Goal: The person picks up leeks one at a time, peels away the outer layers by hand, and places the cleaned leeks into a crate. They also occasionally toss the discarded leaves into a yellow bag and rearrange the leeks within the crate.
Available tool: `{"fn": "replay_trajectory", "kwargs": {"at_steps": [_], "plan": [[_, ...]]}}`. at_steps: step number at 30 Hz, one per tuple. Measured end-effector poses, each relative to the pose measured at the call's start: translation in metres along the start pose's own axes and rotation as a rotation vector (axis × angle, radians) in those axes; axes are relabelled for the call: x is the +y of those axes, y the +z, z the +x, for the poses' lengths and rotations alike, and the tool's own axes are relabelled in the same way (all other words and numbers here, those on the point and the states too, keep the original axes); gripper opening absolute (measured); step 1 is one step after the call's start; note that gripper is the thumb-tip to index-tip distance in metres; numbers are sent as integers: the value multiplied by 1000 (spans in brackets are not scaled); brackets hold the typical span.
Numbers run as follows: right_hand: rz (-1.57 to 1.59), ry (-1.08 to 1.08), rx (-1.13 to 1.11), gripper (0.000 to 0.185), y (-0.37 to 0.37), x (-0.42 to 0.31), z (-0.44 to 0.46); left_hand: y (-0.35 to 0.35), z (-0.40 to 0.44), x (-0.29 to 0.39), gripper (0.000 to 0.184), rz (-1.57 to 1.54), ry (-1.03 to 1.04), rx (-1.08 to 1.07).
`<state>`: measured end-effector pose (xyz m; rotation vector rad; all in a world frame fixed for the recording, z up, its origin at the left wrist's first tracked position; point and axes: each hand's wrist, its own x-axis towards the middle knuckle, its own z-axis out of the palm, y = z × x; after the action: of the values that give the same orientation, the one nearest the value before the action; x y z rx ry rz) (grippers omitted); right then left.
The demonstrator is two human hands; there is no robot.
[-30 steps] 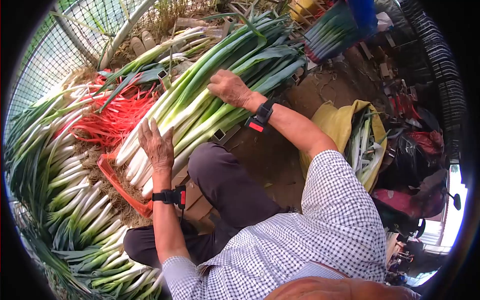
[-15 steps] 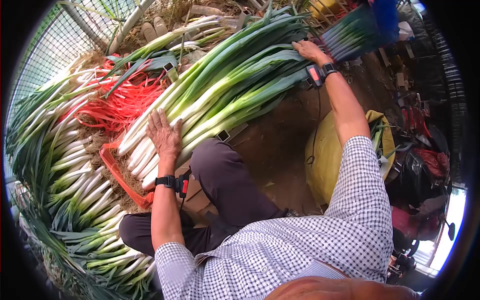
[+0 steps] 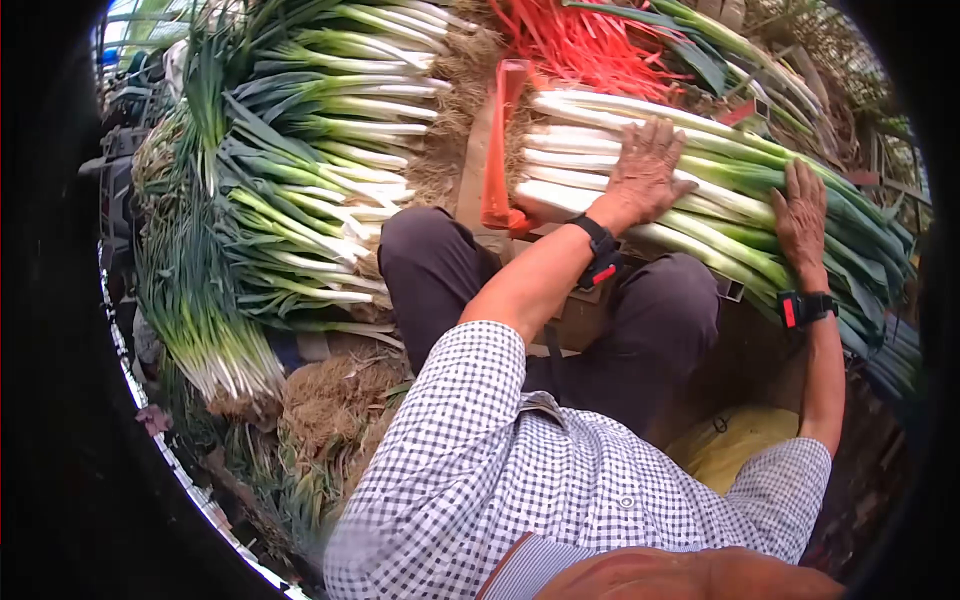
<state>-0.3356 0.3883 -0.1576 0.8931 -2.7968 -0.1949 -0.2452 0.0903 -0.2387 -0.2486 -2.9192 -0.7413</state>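
Note:
A thick row of leeks (image 3: 720, 195) lies in front of me, white root ends to the left and dark green leaves to the right. My left hand (image 3: 645, 175) rests flat on the white stems with its fingers stretched out. Farther along, my right hand (image 3: 802, 225) lies over the green leaves, fingers extended and pointing away from me. Each hand presses on the leeks from above and is open. An orange-red strap or frame piece (image 3: 496, 160) stands at the root ends.
More leeks (image 3: 340, 130) are laid out in a long row on the left. Red plastic strips (image 3: 590, 45) are heaped beyond the bundle. A pile of trimmed roots (image 3: 335, 400) sits at lower left. Part of a yellow sack (image 3: 730, 440) shows by my right arm.
The view has swung to the left. My right hand has come in from the leaf ends towards the middle of the leeks. My left hand remains on the white stems.

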Motion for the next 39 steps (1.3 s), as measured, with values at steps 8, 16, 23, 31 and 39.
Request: {"fn": "replay_trajectory", "kwargs": {"at_steps": [8,16,23,31,39], "plan": [[67,-26,-117,52,31,49,13,-197,-16,9,53,42,144,-187],[1142,393,-67,38,-80,36,45,-406,-338,-191,33,410,-308,469],[703,83,129,36,-183,-44,84,-216,-679,-207,28,-287,-1378,717],[131,-412,172,31,-188,-200,102,-11,-694,-218,33,-1027,-1909,821],[406,-70,-32,24,-174,-259,57,13,-693,-332,55,-661,-2343,577]]}}
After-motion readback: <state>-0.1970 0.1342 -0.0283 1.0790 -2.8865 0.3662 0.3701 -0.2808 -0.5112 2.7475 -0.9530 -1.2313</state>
